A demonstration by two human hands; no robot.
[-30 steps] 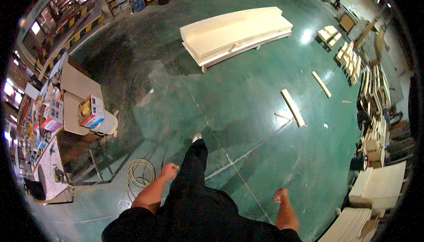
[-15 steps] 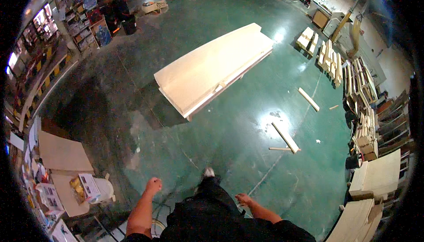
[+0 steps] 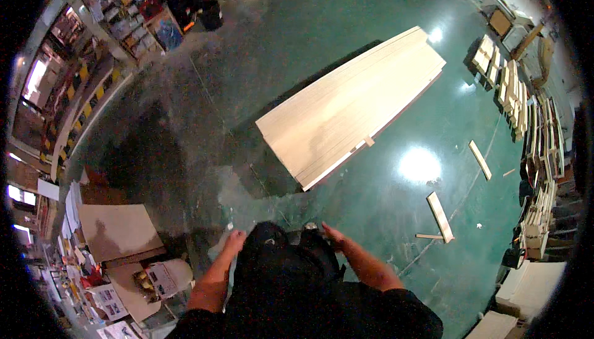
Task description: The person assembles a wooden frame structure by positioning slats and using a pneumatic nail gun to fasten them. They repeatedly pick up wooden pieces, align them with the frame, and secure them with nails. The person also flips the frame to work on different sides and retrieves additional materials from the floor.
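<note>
My left hand (image 3: 234,242) hangs low beside my left thigh, with its fingers curled in and nothing visible in them. On the other side, my right hand (image 3: 335,237) is held just beside my right leg. Its fingers look loosely stretched and hold nothing that I can see. Neither hand touches any object. Ahead, a long stack of pale wooden boards (image 3: 349,100) lies slantwise above the green floor, its near end closest to me. A small wood block (image 3: 369,141) juts out from its right side.
Loose wooden strips, one a short plank (image 3: 439,217) and another a narrow piece (image 3: 480,160), lie on the floor at right. Timber stacks (image 3: 512,97) line the right side. Cardboard sheets (image 3: 120,230) and an open box (image 3: 166,279) stand at left. A dark bin (image 3: 211,16) is far left.
My view has turned left and moved closer to the boards, which now sit further right. My hands have drawn in beside my legs. Both feet are now nearly level.
</note>
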